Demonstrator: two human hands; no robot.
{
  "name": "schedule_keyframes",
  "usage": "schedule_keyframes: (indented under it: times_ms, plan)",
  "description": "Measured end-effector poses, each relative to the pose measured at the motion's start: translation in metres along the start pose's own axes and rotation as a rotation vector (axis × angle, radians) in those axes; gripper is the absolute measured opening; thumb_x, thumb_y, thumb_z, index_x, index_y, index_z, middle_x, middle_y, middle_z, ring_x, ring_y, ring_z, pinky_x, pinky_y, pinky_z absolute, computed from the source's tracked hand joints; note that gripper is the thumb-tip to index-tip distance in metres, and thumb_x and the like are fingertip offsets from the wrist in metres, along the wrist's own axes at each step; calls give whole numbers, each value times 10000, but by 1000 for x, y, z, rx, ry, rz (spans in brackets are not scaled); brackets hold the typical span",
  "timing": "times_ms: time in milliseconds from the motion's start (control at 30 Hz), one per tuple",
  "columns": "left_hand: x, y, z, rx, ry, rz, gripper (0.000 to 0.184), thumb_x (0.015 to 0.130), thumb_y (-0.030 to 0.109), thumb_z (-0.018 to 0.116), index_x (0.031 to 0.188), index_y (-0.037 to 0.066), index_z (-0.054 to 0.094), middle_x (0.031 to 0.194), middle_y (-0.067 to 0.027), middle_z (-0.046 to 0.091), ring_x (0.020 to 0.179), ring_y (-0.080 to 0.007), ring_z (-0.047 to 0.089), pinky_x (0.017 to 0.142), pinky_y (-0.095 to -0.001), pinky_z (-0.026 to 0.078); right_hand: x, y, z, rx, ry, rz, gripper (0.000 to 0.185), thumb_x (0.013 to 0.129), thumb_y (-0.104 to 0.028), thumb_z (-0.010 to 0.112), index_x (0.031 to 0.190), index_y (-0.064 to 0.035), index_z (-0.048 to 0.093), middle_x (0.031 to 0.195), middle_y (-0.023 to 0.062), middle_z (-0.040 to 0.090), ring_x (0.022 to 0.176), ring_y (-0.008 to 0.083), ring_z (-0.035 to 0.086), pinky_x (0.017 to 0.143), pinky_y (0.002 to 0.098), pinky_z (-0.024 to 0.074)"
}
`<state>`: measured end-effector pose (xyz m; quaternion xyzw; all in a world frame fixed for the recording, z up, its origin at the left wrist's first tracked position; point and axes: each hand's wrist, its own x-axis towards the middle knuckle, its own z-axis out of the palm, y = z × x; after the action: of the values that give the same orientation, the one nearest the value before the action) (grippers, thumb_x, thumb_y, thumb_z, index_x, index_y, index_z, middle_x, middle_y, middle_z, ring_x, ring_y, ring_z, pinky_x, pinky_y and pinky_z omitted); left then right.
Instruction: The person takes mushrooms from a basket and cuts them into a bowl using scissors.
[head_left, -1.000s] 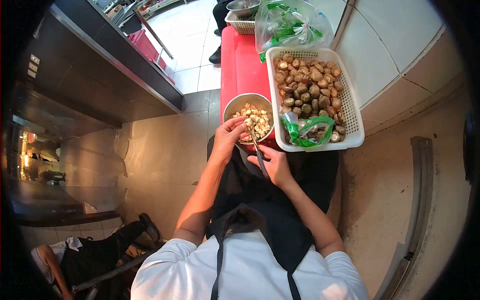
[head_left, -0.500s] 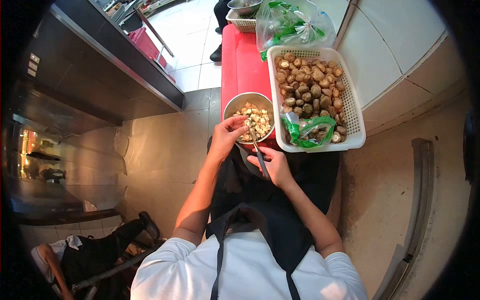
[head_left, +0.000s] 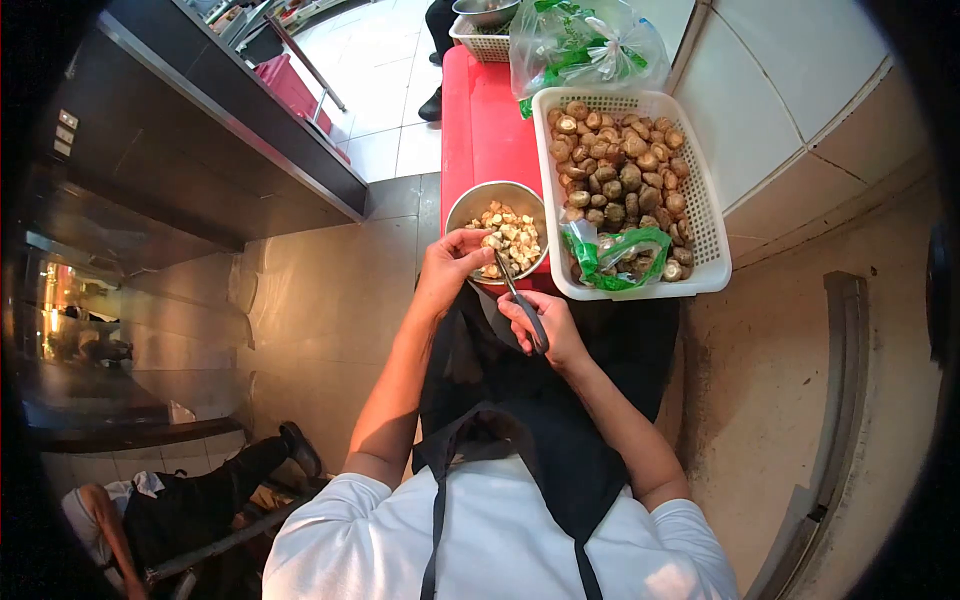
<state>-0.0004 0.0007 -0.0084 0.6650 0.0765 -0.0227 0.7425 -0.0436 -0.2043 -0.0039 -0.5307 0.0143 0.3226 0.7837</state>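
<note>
My left hand (head_left: 450,270) is closed in a pinch around a mushroom (head_left: 489,241), held over a round metal bowl (head_left: 462,208). Pale cut mushroom pieces (head_left: 517,240) lie in that bowl. In my right hand (head_left: 552,325) is a pair of scissors (head_left: 528,312) with dark handles, fingers wrapped about them. Their blades point up towards the mushroom and look slightly apart; whether they touch it I cannot tell. To the right, a white perforated basket (head_left: 712,240) holds many brown whole mushrooms (head_left: 620,165). A clear and green plastic bag (head_left: 625,262) lies on its near end.
Bowl and basket stand on a red bench (head_left: 485,125) beside a tiled wall (head_left: 750,90). Behind the basket sits a knotted plastic bag (head_left: 590,50), with another basket (head_left: 487,45) carrying a metal bowl further back. A person (head_left: 190,510) is at the lower left.
The scissors' handles have spread and the blades have parted. My right hand has shifted slightly. My left hand stays near the same spot with the mushroom.
</note>
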Motion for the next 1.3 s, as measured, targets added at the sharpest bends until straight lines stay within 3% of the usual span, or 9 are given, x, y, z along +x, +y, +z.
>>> schedule_keyframes:
  times_ms: [167,267,367,500,567,700,1000,1067,1300]
  plan:
    - [4,-3,1,-46,35,-127,245,936,121,739,1116,-39,692,946,-67,723,827,-103,682,759,-251,572,2,5,0,-245,66,-54,288,919,-294,780,947,-21,690,607,-26,568,494,67,484,469,259,367]
    - [4,-1,-3,5,16,-173,247,953,146,724,1110,-43,694,932,-68,723,816,-108,687,752,-252,576,-3,-3,1,-783,218,-379,304,883,-294,811,900,-16,689,616,5,585,545,93,523,520,310,400]
    - [2,6,1,26,-1,-125,256,950,144,727,1119,-46,697,927,-72,726,819,-114,693,757,-249,575,-3,-3,5,-725,255,-367,330,864,-301,822,888,-3,682,631,36,600,580,117,563,554,342,427]
    - [3,-3,3,18,-24,-4,277,939,123,736,1153,-45,690,957,-77,733,849,-122,701,772,-251,576,5,13,2,-363,151,-246,331,897,-313,797,952,-6,688,619,13,594,511,94,517,483,294,388]
    - [3,-3,3,-72,-19,-35,273,941,101,723,1166,-47,679,1016,-89,727,882,-136,705,811,-265,589,1,4,4,-91,65,-65,338,926,-326,769,1006,-8,685,606,0,578,472,79,489,445,265,364]
    - [1,-1,3,-390,-52,-147,264,965,67,673,1201,-48,649,1140,-119,701,943,-169,710,899,-303,608,-1,-4,-1,253,-10,-36,352,999,-366,668,1085,-25,661,601,-7,525,433,74,465,414,233,357]
    - [1,2,-3,-380,-24,-109,337,997,85,631,1303,-53,606,1166,-146,698,1049,-236,718,894,-309,619,0,-3,0,50,38,-49,325,975,-354,706,1036,-39,655,645,-12,569,504,64,526,441,220,390]
    - [1,5,-4,-320,-25,-115,315,1018,100,597,1302,-33,615,1163,-134,705,1010,-189,713,873,-289,611,-1,-7,4,-63,33,-83,321,974,-342,709,1027,-30,657,643,-14,564,501,61,518,443,219,387]
    - [4,8,-6,-297,-70,-81,314,1062,166,518,1307,4,630,1155,-96,724,877,-89,672,775,-225,553,-5,-13,-6,99,-157,41,362,996,-376,656,1091,-27,682,642,-1,566,483,83,514,468,224,384]
